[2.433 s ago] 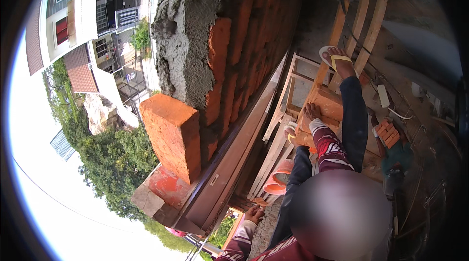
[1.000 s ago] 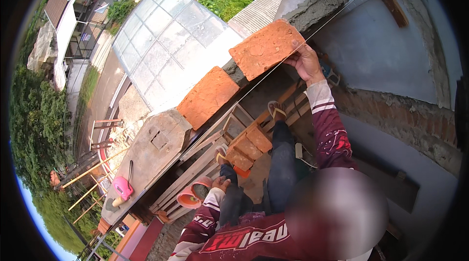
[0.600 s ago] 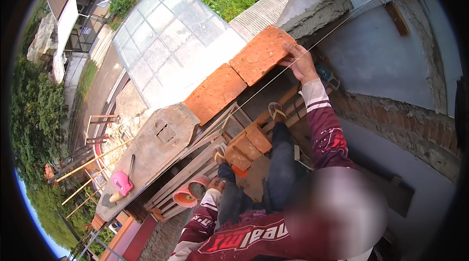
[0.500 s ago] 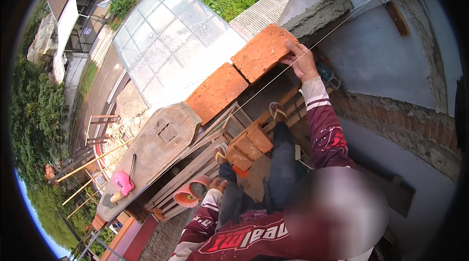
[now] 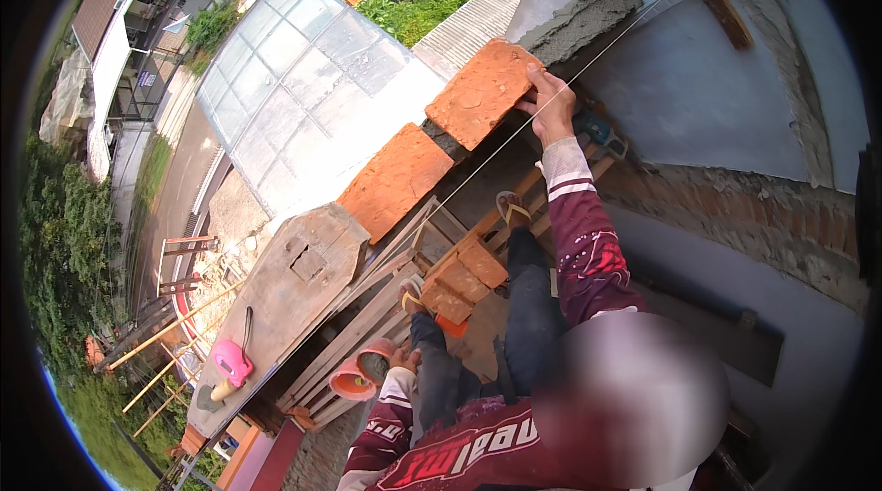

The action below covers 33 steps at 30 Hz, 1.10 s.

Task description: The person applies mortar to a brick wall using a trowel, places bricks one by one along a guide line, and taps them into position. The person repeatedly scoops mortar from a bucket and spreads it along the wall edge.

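Note:
My right hand (image 5: 549, 105) is closed on the right end of an orange brick (image 5: 478, 91) on the wall top, beside a taut string (image 5: 501, 145). A second brick (image 5: 393, 180) lies left of it, with grey mortar (image 5: 438, 136) in the gap between them. More mortar (image 5: 579, 22) lines the wall beyond the held brick. My left hand (image 5: 406, 358) is low by my left leg, near two orange buckets (image 5: 352, 381), its fingers curled; what they hold, if anything, is hidden.
A board (image 5: 294, 284) holds a pink tape measure (image 5: 231, 362) and a trowel (image 5: 211, 396). Below are stacked bricks (image 5: 459, 284), wooden slats (image 5: 326, 362) and a power tool (image 5: 597, 133) on timber. A glass-panelled roof (image 5: 303, 87) and poles (image 5: 170, 326) lie beyond the wall's outer edge.
My view has swung round since the earliest frame; my right hand now grips a brick on the wall. In the last half second that brick shifted away from its neighbour, exposing mortar between them.

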{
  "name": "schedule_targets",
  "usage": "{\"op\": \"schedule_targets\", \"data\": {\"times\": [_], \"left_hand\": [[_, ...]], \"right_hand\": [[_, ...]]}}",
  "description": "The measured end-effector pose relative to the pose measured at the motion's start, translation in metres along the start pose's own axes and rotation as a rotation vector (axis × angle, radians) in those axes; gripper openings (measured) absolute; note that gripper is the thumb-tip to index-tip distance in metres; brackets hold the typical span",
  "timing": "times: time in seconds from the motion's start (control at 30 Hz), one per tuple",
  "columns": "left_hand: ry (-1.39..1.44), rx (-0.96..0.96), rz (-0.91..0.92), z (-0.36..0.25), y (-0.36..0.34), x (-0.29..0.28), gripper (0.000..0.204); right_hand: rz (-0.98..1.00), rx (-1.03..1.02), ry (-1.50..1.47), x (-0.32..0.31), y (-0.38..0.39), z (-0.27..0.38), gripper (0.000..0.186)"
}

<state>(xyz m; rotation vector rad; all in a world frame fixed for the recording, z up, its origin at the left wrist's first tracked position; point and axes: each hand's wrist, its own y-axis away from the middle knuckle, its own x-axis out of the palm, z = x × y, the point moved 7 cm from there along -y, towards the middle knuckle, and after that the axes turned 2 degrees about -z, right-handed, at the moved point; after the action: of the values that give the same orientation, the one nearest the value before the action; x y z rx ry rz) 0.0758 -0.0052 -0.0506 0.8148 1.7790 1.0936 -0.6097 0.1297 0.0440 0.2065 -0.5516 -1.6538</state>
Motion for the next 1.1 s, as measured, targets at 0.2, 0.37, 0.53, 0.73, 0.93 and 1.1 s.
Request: {"op": "schedule_targets", "data": {"times": [0.2,0.37,0.53,0.73,0.93,1.1], "left_hand": [[0.076,-0.051,0.011,0.013,-0.004,0.004,0.056],[0.116,-0.002,0.040,0.029,-0.022,0.007,0.052],[0.051,-0.020,0.040,0.047,-0.040,0.016,0.049],[0.064,-0.029,0.054,0.015,-0.026,0.026,0.046],[0.023,-0.051,0.088,-0.008,-0.011,0.020,0.050],[0.023,-0.075,0.081,0.004,-0.021,0.015,0.048]], "right_hand": [[-0.032,-0.019,-0.017,-0.004,0.003,-0.006,0.045],[-0.080,-0.035,0.130,-0.006,0.024,0.007,0.063],[-0.018,0.091,0.153,0.001,0.054,-0.011,0.077],[-0.022,0.126,0.086,0.016,0.060,-0.025,0.067],[-0.024,0.113,0.075,0.017,0.064,-0.024,0.058],[0.070,0.073,0.003,0.002,0.060,-0.036,0.068]]}}
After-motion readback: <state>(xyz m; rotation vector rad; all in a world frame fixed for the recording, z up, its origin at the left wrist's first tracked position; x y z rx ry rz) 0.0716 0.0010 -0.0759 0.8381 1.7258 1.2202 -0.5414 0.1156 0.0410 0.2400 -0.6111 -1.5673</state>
